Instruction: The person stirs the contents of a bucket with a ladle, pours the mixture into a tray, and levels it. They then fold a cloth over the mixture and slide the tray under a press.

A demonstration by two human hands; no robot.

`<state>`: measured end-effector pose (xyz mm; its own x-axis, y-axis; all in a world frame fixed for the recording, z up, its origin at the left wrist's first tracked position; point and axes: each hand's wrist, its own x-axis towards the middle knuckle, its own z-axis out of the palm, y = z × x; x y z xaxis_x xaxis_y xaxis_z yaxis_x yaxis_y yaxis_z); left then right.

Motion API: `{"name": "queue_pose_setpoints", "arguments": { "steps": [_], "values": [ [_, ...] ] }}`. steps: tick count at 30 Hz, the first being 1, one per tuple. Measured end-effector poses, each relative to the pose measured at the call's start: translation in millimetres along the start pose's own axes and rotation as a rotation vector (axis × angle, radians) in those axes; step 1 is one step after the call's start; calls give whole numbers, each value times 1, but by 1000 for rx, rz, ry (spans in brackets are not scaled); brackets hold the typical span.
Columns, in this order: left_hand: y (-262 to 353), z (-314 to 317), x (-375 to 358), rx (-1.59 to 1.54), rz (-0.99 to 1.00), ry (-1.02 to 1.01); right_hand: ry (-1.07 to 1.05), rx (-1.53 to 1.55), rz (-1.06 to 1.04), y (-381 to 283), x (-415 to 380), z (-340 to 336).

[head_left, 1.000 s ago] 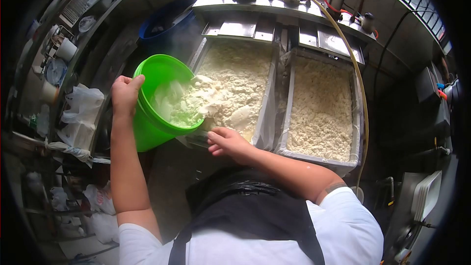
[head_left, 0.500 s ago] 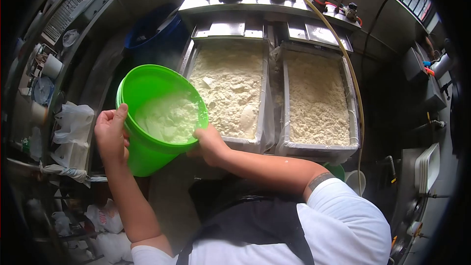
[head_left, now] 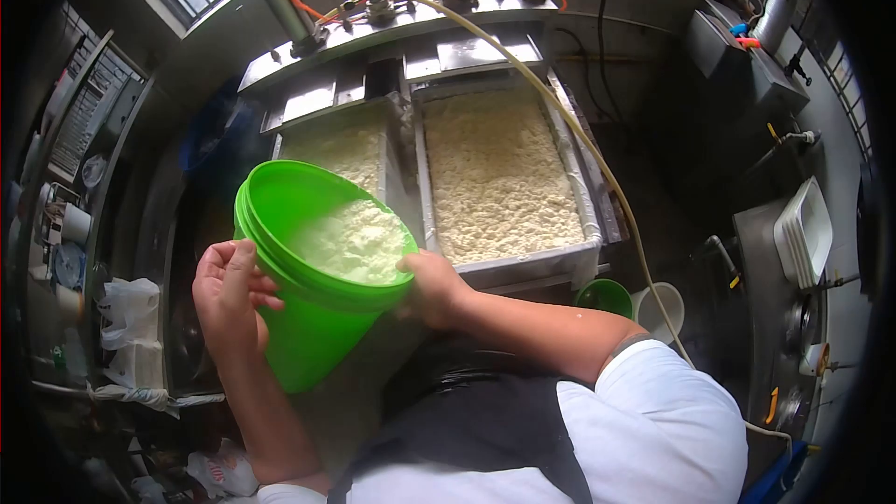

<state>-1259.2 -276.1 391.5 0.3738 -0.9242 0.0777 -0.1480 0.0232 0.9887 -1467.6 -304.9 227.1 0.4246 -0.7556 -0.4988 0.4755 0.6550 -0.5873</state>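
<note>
Left to right: your left hand, loosely curled, thumb and fingers apart, beside the bucket; the smooth green plastic bucket, tilted before you, containing soft white lumps; your right hand, clamped on its rim; a rectangular trough of cream-coloured crumbs; stacked white trays along the room's side.

Tilted green bucket, partly filled

Wht short-slv tee under a blk apron, w/ blk straps up both sides of chest. Apron's glossy & creased nr waist. Dk band-like mark on R upper arm by slv hem, tiny wht fleck lower down; L hand & R hand bare.
</note>
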Motion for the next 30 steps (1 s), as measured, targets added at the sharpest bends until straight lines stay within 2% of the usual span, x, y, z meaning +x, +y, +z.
{"name": "queue_pose_setpoints", "arguments": {
  "steps": [2, 5, 11, 14, 16, 17, 19, 20, 21, 23, 25, 27, 28, 30],
  "values": [
    [1, 32, -12, -21, -18, -35, -98, 81, 120, -7, 1, -40],
    [6, 84, -25, -4, -43, -77, -11, 50, 162, -21, -9, -85],
    [7, 147, -19, 115, -93, -222, -164, 154, 200, -11, -5, -150],
    [6, 166, -6, 158, -119, -256, -162, 174, 182, -9, -12, -161],
    [14, 174, 1, 178, -187, -265, 7, 248, 169, -31, -51, -140],
    [16, 176, 3, 186, -193, -266, 8, 256, 175, -32, -64, -136],
    [20, 180, 9, 119, -238, -313, 193, -225, -152, -33, -83, -136],
    [20, 183, 13, 129, -226, -344, 372, -653, -577, -29, -80, -139],
    [21, 188, 17, 128, -225, -347, 374, -653, -579, -28, -77, -140],
    [24, 200, 25, 201, -260, -408, 287, -1021, -1123, -46, -67, -134],
    [19, 206, 36, 233, -236, -437, 274, -1019, -1150, -68, -55, -124],
    [19, 211, 48, 443, -198, -383, -89, -663, -728, -72, -39, -119],
    [22, 212, 53, 443, -189, -388, 9, -553, -887, -62, -32, -111],
    [30, 214, 54, 720, -124, -411, 18, -485, -926, -60, -25, -106]
  ]
}}
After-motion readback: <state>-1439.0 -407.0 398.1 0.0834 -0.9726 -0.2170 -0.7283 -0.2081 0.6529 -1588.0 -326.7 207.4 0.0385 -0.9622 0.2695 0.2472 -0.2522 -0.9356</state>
